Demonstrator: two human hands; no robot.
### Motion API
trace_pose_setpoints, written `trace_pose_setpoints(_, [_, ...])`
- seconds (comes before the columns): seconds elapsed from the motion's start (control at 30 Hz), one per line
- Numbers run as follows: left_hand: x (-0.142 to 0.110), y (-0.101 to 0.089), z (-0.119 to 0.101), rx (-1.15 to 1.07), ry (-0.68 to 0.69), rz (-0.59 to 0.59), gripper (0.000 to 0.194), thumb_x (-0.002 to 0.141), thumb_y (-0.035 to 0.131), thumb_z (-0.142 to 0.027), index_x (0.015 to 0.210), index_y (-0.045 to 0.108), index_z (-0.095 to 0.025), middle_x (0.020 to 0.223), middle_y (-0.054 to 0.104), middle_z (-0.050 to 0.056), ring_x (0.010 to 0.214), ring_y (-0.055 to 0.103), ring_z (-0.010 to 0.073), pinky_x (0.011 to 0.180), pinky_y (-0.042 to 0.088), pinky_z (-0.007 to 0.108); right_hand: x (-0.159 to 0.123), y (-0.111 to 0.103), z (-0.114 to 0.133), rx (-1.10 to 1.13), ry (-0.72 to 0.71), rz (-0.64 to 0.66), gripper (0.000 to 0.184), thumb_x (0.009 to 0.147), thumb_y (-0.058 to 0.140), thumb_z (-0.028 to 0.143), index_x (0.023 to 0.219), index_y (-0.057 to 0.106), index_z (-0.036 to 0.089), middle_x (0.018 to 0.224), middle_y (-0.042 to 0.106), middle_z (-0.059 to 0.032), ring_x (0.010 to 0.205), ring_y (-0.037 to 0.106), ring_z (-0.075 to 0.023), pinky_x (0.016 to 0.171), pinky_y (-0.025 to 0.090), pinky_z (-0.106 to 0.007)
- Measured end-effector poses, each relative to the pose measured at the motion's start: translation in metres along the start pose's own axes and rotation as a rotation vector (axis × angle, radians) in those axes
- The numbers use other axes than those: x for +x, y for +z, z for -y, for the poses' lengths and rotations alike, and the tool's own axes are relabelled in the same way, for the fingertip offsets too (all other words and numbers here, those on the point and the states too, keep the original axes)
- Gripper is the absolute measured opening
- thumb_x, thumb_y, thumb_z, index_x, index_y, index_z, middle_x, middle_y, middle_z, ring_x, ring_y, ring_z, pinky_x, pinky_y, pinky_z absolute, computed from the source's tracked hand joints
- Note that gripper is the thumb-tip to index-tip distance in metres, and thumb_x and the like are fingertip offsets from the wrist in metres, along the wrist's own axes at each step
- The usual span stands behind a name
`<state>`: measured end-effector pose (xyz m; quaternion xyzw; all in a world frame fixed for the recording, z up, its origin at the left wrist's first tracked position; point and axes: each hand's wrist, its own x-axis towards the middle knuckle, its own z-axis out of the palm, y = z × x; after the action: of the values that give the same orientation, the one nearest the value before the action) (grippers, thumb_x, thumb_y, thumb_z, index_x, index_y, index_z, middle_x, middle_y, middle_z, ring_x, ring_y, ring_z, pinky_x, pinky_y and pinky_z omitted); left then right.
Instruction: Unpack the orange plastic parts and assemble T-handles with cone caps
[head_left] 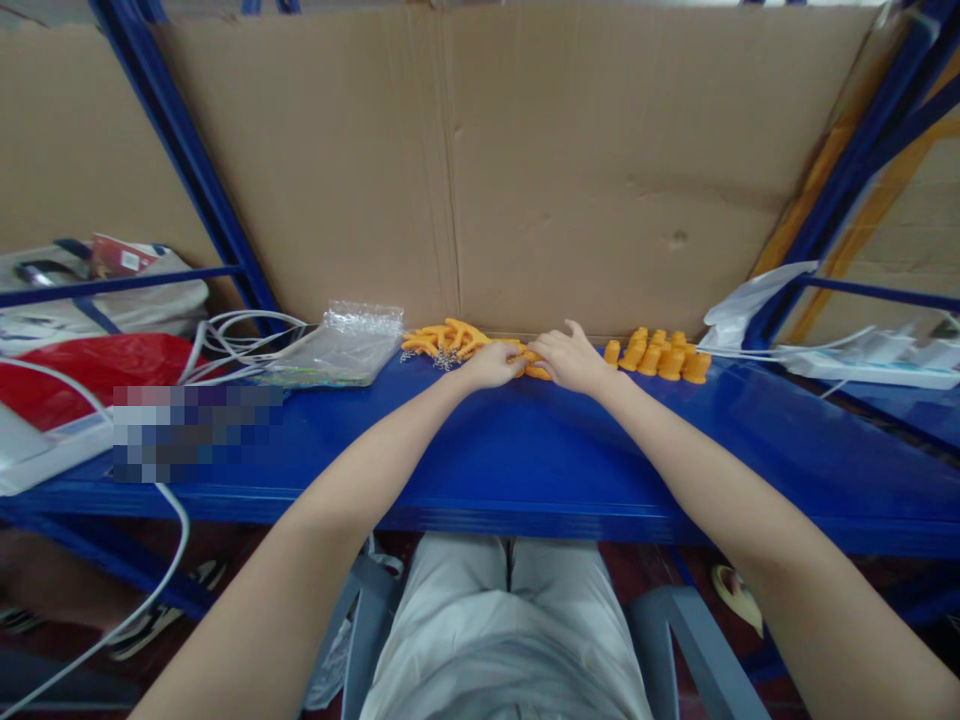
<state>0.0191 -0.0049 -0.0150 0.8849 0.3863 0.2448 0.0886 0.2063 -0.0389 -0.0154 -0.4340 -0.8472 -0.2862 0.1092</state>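
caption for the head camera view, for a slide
Two bare hands, left and right, work at orange pieces on a blue table, between two orange groups.

Both arms reach forward; left hand [495,366] and right hand [568,358] nearly meet, fingers bent.

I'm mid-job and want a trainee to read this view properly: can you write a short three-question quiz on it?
1. True or false: the left hand is nearer the small metal fittings than the right hand is.
2. Which stands to the right of the right hand?
a) the red bag
b) the orange cup-shaped pieces
c) the bubble wrap
3. Fill in the colour: the tabletop below both hands is ____.

Key: 1 true; 2 b; 3 blue.
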Motion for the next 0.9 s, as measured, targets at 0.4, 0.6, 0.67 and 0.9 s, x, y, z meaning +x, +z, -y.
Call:
trace_pose_setpoints(0.4, [-0.008,0.000,-0.011,0.421,0.058,0.002,0.029,0.095,0.049,-0.024,0.103,0.074,-0.014,0.097,0.077,0.013,0.092,0.072,0.0268,0.085,0.051,0.034,0.000,-0.005,0.001,-0.027,0.013,0.008,0.021,0.096,0.054,0.020,0.114,0.065,0.017,0.110,0.071,-0.0140,0.110,0.059,-0.0295,0.108,0.028,-0.054])
trace_pose_setpoints(0.6, [-0.003,0.003,-0.004,0.249,0.043,-0.025,0.023,0.093,0.051,-0.025,0.093,0.072,-0.015,0.093,0.077,0.009,0.085,0.070,0.0224,0.079,0.050,0.030,0.000,-0.005,0.000,-0.048,0.022,-0.017,0.023,0.094,0.056,0.019,0.115,0.065,0.017,0.109,0.070,-0.0134,0.108,0.058,-0.0293,0.106,0.028,-0.053])
trace_pose_setpoints(0.67, [-0.001,0.003,-0.001,0.138,0.033,-0.026,0.021,0.092,0.053,-0.025,0.087,0.071,-0.015,0.087,0.076,0.007,0.079,0.068,0.0201,0.075,0.049,0.028,0.000,-0.006,-0.001,-0.052,0.025,-0.020,0.023,0.094,0.057,0.019,0.115,0.065,0.018,0.109,0.070,-0.0129,0.108,0.057,-0.0289,0.107,0.027,-0.052])
trace_pose_setpoints(0.9, [0.003,0.003,0.000,-0.066,-0.012,-0.030,0.025,0.090,0.055,-0.029,0.069,0.060,-0.017,0.067,0.065,0.001,0.065,0.058,0.0151,0.062,0.038,0.026,0.000,-0.006,-0.002,-0.064,0.025,-0.043,0.028,0.094,0.049,0.012,0.115,0.065,0.018,0.110,0.070,-0.0128,0.108,0.056,-0.0285,0.107,0.026,-0.054])
